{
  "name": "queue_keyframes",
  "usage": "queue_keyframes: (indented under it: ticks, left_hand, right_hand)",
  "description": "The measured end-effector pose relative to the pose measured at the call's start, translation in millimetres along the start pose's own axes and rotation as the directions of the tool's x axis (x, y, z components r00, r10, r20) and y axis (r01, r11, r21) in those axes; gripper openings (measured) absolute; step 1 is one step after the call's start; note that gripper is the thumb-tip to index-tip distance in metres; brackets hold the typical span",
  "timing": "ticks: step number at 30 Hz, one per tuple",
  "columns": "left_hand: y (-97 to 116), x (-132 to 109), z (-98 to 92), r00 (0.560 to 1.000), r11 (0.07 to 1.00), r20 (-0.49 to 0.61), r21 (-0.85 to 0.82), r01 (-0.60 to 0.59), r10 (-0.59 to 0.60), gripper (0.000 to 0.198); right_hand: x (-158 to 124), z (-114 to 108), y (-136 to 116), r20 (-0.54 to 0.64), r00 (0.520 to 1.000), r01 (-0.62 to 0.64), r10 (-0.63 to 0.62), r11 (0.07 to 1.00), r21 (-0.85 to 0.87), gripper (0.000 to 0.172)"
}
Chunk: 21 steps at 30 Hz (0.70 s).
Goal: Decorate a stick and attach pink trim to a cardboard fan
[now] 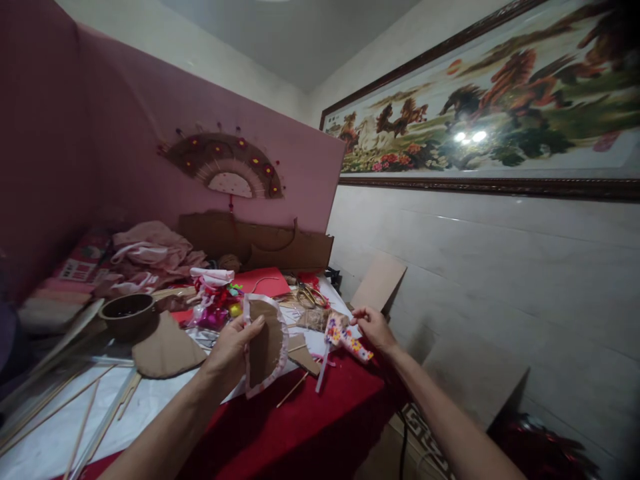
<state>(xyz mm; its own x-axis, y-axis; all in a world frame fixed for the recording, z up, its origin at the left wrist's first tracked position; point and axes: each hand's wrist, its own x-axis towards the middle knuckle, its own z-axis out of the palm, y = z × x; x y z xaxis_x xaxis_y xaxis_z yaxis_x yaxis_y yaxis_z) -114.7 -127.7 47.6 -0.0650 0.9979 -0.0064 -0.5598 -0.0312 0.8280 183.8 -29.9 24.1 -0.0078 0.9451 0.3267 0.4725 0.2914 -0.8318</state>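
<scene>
My left hand (231, 347) is closed on a half-round cardboard piece (265, 343), with the thumb on its face. Pale pink fabric is folded over the edge of this piece. Out to the right, my right hand (375, 328) has its fingers bent and pinched together; whatever may be between them is too small to make out. Just beside those fingertips lies a crumpled floral cloth (345, 337). A translucent stick (323, 370) rests against the cloth. Between the two hands is a small cardboard scrap (304, 353).
Golden-handled scissors (311, 295) and red paper (265, 282) lie farther back. On the left are a dark bowl (127, 313), a fan-shaped cardboard piece (167, 345) and several thin sticks. A decorated fan (227, 163) hangs on the pink panel (300, 147). A red cloth (300, 427) covers the table's front.
</scene>
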Motion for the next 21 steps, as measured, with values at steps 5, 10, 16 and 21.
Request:
queue_keyframes:
  ticks: [5,10,16,21]
  left_hand:
    - [-1,0,0.9,1.000,1.000,0.011,-0.010,-0.003,0.003,0.031]
    - [1,-2,3.2,1.000,1.000,0.011,-0.017,-0.013,0.013,0.030]
    - [0,-1,1.5,1.000,1.000,0.004,-0.025,-0.008,0.008,0.029]
    - [-2,13,18.9,0.998,0.999,-0.038,-0.015,0.050,-0.050,0.012]
  right_hand:
    - [-25,3,-5,-0.008,0.997,0.075,-0.079,0.974,-0.213,0.020]
    - [-46,7,-20,0.322,0.945,0.219,-0.057,0.842,-0.494,0.048]
    - [-52,16,-19,0.327,0.916,0.352,-0.234,0.859,-0.372,0.025]
    - [-47,15,-13,0.386,0.876,0.420,-0.289,0.851,-0.316,0.018]
